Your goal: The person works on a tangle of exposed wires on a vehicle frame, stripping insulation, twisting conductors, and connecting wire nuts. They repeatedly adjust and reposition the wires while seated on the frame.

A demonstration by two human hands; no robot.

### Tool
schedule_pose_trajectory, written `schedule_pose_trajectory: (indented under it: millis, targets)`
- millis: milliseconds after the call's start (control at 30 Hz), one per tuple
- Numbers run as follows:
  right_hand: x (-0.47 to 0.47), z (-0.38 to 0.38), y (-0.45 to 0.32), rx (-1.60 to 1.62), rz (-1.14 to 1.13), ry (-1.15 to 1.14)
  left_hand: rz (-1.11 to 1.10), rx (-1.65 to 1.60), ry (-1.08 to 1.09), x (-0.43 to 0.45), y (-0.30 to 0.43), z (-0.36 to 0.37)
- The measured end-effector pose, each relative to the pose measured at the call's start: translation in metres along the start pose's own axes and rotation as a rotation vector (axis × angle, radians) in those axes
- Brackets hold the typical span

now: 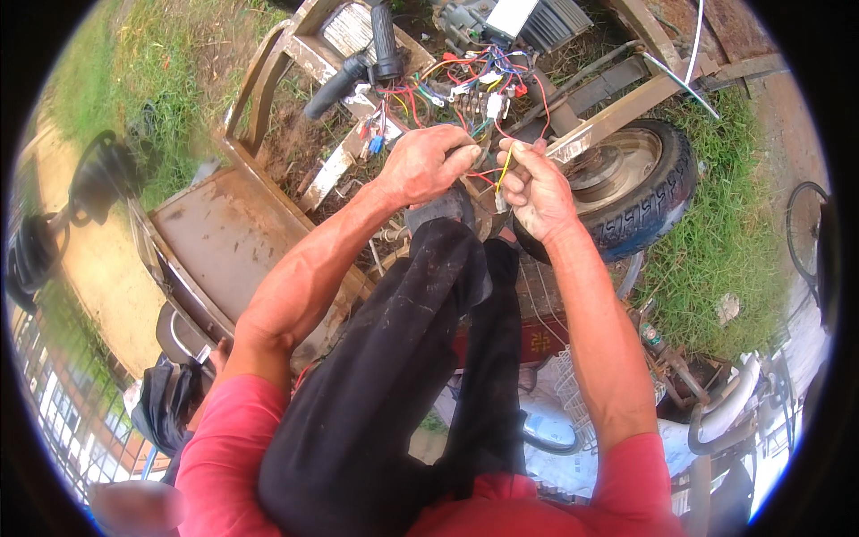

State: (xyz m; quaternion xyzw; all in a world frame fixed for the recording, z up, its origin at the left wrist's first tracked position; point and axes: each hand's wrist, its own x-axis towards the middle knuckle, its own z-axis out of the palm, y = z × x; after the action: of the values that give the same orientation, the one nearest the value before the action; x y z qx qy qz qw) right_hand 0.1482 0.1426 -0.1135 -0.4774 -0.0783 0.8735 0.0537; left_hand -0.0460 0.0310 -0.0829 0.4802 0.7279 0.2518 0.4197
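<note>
Thin red wires [484, 177] stretch between my two hands. My left hand [433, 161] is curled, thumb against the forefinger, where the wires pass under its fingers; its exact grip is partly hidden. My right hand [537, 184] pinches a yellow wire [504, 168] between thumb and fingers. A small pale connector [500, 203] hangs below it. Just beyond my hands lies a tangled wiring harness [470, 80] of red, blue and green wires. It has a white plug connector [494, 105] and blue connectors [376, 144].
Around me is a rusty metal vehicle frame [604, 121] with a tyred wheel [644, 194] at right. Handlebar grips [386, 43] and a finned motor [553, 27] lie at the far side. A brown metal panel [235, 241] is at left. Another person's hand [219, 356] shows at lower left.
</note>
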Motion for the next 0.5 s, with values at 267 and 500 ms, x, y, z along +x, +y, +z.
schedule_pose_trajectory:
  millis: [267, 500]
  targets:
    - [-0.004, 0.000, 0.000, -0.020, -0.004, -0.005, -0.507, -0.454, 0.118, -0.003, 0.000, 0.006]
    - [-0.004, 0.003, 0.004, -0.070, -0.038, 0.016, -0.736, -0.892, -0.093, -0.001, 0.016, 0.001]
